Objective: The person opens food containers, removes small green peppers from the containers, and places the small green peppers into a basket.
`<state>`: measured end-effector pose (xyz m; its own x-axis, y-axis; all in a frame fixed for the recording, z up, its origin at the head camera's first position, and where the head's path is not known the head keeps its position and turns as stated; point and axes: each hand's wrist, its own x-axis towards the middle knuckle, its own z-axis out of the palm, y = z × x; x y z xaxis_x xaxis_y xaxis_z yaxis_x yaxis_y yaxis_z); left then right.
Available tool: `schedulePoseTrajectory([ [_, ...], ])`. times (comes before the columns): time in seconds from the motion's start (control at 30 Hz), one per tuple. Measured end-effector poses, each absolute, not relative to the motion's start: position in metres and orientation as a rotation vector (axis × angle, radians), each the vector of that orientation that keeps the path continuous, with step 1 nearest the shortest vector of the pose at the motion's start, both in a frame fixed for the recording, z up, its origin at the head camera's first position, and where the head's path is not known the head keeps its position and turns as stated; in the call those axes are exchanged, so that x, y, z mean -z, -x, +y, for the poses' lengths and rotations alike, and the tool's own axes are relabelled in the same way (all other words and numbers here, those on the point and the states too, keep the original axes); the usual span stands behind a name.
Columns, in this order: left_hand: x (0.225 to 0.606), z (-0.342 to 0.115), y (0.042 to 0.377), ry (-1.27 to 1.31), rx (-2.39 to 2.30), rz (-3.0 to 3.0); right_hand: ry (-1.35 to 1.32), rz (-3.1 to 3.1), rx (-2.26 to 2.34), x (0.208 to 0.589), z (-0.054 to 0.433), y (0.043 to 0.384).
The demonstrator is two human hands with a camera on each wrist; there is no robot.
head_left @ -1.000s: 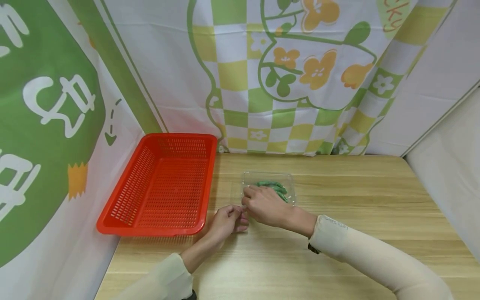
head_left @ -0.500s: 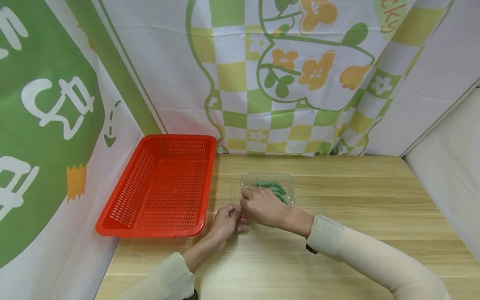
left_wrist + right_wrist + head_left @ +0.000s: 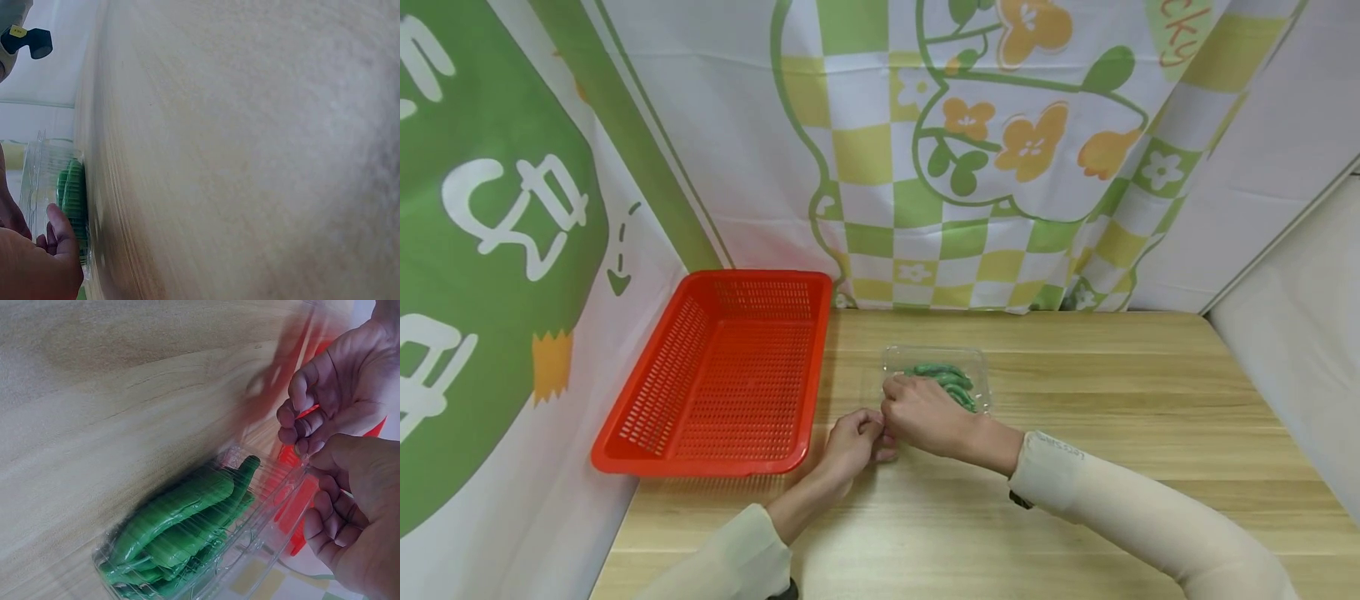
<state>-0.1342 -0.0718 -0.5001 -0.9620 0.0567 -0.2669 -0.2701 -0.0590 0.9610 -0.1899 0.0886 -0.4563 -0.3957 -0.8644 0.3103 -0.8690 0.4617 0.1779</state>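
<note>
A clear plastic clamshell box (image 3: pixel 973 358) lies on the table, with several long green peppers (image 3: pixel 181 515) inside it. At its near left corner my two hands meet. My left hand (image 3: pixel 847 447) pinches the corner of the rim between thumb and forefinger, its other fingers loosely bent. Just beside it, my right hand (image 3: pixel 928 415) pinches the same edge, with the remaining fingers curled in, as the right wrist view shows. From the head view the right hand covers part of the box and peppers. The left wrist view catches the box side-on, close behind the fingers.
A red perforated plastic basket (image 3: pixel 741 392) stands to the left of the box, near the wall, with nothing in it. Behind the wooden table (image 3: pixel 1097 400) hangs a patterned cloth (image 3: pixel 917 225). White fabric walls border the left and right sides.
My right hand and wrist have shifted slightly, and a little more of the peppers shows. Both hands stay at the same corner; box and basket stay put.
</note>
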Motion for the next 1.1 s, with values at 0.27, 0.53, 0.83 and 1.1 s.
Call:
schedulePoseTrajectory([
  [0.27,0.5,-0.073,0.135,0.232,-2.08,2.072,-1.461,-2.299,0.07,0.459,0.086,0.19],
  [0.53,0.5,-0.074,0.138,0.242,-2.058,2.101,-1.486,-2.336,0.049,0.46,0.088,0.192],
  [0.83,0.499,-0.074,0.139,0.267,-2.08,2.075,-1.471,-2.338,-0.001,0.464,0.09,0.194],
  [1.1,0.5,-0.073,0.14,0.283,-2.14,2.007,-1.467,-2.347,-0.103,0.468,0.091,0.196],
])
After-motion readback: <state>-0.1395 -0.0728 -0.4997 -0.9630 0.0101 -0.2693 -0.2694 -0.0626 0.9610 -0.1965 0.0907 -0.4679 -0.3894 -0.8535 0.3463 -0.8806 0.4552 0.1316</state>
